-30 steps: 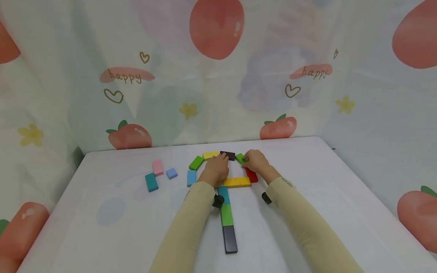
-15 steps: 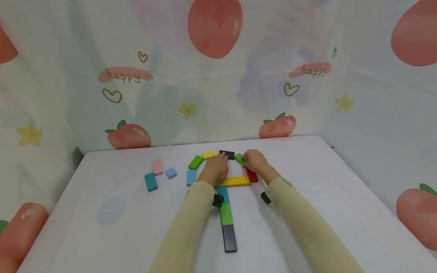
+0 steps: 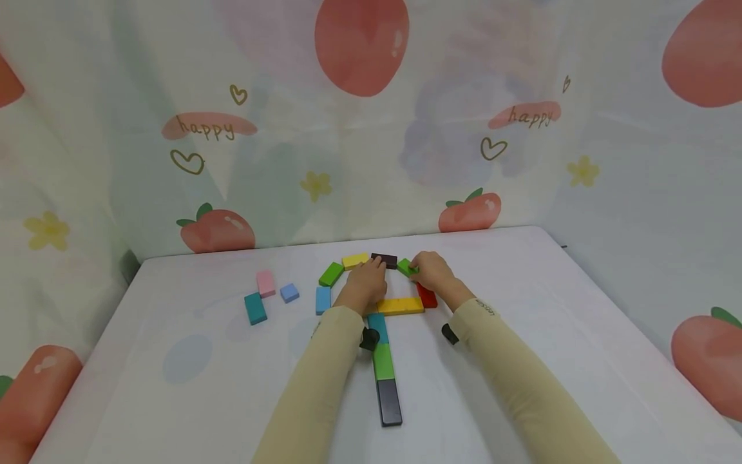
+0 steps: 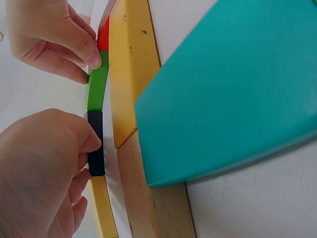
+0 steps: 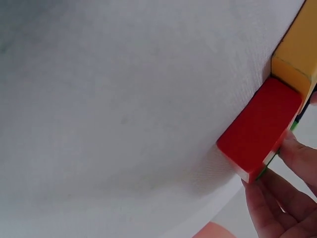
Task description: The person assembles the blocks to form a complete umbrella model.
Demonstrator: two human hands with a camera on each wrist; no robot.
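In the head view, my left hand (image 3: 366, 282) reaches over an arch of wooden blocks; its thumb and fingers pinch the black block (image 3: 391, 262) at the top. My right hand (image 3: 435, 270) pinches the green block (image 3: 406, 267) just right of it. Beneath that hand lies a red block (image 3: 427, 296), beside the orange-yellow long block (image 3: 401, 306). A bare wood block (image 4: 158, 213) continues that bar, partly hidden by my left hand in the head view. Yellow (image 3: 355, 260), green and light blue (image 3: 323, 300) blocks form the arch's left side.
A column of teal (image 3: 378, 327), green (image 3: 383, 361) and dark (image 3: 389, 403) blocks runs from the bar toward me. To the left lie loose pink (image 3: 266, 283), blue (image 3: 289, 293) and teal (image 3: 255, 309) blocks. A printed cloth hangs behind the table.
Both hands stay at the same blocks, and the blocks keep their arrangement. The whole head view shifts slightly.
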